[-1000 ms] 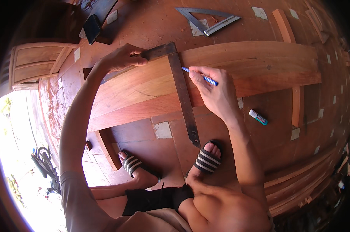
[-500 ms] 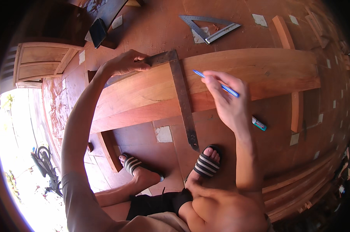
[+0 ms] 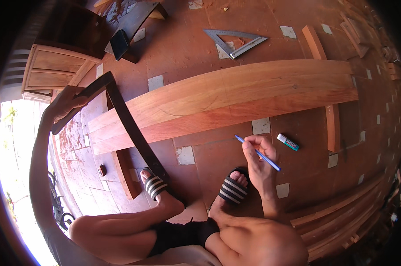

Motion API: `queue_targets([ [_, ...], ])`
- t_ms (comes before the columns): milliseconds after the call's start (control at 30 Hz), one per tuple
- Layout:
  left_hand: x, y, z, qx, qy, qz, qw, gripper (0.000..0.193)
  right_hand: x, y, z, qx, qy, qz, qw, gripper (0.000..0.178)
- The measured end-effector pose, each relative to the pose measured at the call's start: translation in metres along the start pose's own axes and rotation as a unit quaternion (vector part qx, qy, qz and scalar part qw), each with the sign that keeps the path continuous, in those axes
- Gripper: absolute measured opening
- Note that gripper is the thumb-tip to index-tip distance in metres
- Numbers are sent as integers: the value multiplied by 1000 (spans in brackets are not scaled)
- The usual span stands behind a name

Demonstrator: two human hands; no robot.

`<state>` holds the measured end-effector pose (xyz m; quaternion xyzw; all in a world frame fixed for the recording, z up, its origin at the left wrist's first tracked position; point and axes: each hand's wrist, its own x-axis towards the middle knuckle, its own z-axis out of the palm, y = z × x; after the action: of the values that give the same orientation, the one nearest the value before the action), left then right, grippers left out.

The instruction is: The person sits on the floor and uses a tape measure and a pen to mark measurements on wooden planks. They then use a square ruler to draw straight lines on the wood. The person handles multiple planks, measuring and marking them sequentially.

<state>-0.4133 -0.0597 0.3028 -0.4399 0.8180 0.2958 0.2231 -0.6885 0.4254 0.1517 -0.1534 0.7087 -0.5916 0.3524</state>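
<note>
While the reddish-brown tiled floor [image 3: 218,153] spreads under everything, the long, thick beam of orange-brown wood [image 3: 227,93] lies across the middle, with its right end a little higher in the view. It rests over two short pieces of reddish wood: the right piece [image 3: 332,128] shows on both sides of the beam, and the left piece [image 3: 126,175] comes out near its left end. At the lower right there is a pile of long brown wooden boards [image 3: 342,213], and at the upper left stands a framed panel of light brown wood [image 3: 54,73].

The large L-shaped square of dark metal [image 3: 131,126] is grasped on its short arm by the left hand [image 3: 67,104]. Its long arm passes in front of the left part of the beam, and its tip is close to the black sandal with white stripes [image 3: 155,186] on the left foot; I cannot tell whether the square touches the wood. Beyond the beam, the triangular square of silver metal [image 3: 249,46] lies on the floor. On the near side, a small white and teal tube [image 3: 288,142] lies to the right of the right hand [image 3: 260,157], which pinches a slim blue pen [image 3: 271,163] between thumb and fingers.
</note>
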Motion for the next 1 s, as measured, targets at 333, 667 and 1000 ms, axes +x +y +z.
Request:
queue_targets([
  [333, 8, 7, 22, -58, -4, 50, 997, 59, -23, -20, -3, 26, 27, 0, 999, 20],
  [667, 101, 21, 60, -56, -83, 185, 978, 44, -60, -29, 6, -11, 104, 38, 994, 19],
  [1000, 272, 1, 89, -158, -50, 227, 960, 47, -100, -22, 7, -80, 189, -19, 979, 19],
])
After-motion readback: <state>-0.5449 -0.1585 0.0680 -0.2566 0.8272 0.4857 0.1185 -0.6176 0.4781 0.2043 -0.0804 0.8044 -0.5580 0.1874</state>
